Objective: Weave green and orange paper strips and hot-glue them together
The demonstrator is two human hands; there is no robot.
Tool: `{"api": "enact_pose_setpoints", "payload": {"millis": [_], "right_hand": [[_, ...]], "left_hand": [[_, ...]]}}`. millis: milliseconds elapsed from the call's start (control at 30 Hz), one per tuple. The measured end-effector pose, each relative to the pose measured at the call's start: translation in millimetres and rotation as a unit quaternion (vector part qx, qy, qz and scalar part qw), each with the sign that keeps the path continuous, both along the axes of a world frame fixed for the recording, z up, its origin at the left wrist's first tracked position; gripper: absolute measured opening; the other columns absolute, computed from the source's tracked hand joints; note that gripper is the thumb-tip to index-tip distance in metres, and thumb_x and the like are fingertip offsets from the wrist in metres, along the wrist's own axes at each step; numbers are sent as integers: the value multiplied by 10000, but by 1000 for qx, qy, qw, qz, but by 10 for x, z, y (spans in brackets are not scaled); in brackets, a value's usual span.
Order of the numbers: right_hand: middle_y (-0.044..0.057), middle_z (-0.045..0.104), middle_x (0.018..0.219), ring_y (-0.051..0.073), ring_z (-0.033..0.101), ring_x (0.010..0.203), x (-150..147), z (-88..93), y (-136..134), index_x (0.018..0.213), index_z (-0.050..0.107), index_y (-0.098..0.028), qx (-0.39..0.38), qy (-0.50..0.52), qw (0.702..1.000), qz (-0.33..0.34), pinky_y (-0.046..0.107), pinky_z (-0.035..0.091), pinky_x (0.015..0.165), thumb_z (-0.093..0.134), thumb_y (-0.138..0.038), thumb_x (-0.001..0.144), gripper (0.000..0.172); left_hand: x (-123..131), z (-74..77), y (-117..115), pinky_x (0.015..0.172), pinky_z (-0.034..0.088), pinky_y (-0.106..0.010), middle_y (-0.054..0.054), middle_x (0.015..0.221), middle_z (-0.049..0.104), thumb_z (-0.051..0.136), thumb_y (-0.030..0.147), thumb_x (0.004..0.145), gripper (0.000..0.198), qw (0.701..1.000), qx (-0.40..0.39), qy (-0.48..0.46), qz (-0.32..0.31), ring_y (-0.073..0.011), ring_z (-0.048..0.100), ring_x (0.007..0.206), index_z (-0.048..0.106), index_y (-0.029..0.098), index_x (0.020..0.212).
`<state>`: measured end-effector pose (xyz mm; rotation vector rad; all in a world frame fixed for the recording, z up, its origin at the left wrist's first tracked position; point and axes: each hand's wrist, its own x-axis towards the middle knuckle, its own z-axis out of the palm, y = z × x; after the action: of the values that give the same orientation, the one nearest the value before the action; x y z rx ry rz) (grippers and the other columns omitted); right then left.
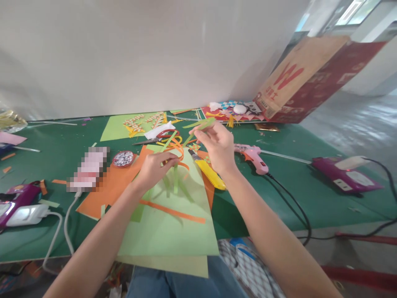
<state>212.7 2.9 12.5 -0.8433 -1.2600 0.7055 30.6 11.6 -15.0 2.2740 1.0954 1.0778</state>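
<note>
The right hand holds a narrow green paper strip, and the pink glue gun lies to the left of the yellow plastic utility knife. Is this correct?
No: the head view shows the pink glue gun to the right of the yellow plastic utility knife. The right hand does hold a narrow green paper strip.

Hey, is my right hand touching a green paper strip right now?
Touching. The head view shows the right hand pinching a green paper strip, with no gap where they meet.

pale partition (139, 54), green table (294, 178), bright window (359, 12)
</note>
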Motion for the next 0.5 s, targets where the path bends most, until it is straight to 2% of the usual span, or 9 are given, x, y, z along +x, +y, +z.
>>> {"api": "enact_pose_setpoints", "payload": {"millis": [167, 333, 500], "right_hand": [[16, 658, 819, 154, 620, 801, -17, -20, 0, 756, 623, -214, 42, -102, 994, -25, 303, 483, 714, 609, -264, 802, 70], [17, 673, 828, 152, 626, 792, -52, -65, 14, 753, 624, -216, 50, -130, 990, -14, 295, 491, 692, 572, -209, 807, 76], [20, 675, 821, 151, 632, 777, -94, -92, -1, 766, 622, -211, 32, -147, 989, -5, 281, 490, 663, 571, -221, 813, 69]], "left_hand": [[-44, -79, 19, 663, 484, -189, -16, 817, 753, 555, 330, 876, 223, 997, 58, 50, -3, -136, 676, 699, 735, 210, 821], [-51, -106, 13, 699, 487, -192, -17, 862, 755, 543, 311, 900, 215, 994, 79, 78, -7, -143, 689, 759, 730, 213, 854], [-6, -172, 21, 700, 488, -195, -30, 858, 754, 552, 255, 893, 186, 992, 107, 59, 15, -145, 686, 765, 723, 194, 849]]}}
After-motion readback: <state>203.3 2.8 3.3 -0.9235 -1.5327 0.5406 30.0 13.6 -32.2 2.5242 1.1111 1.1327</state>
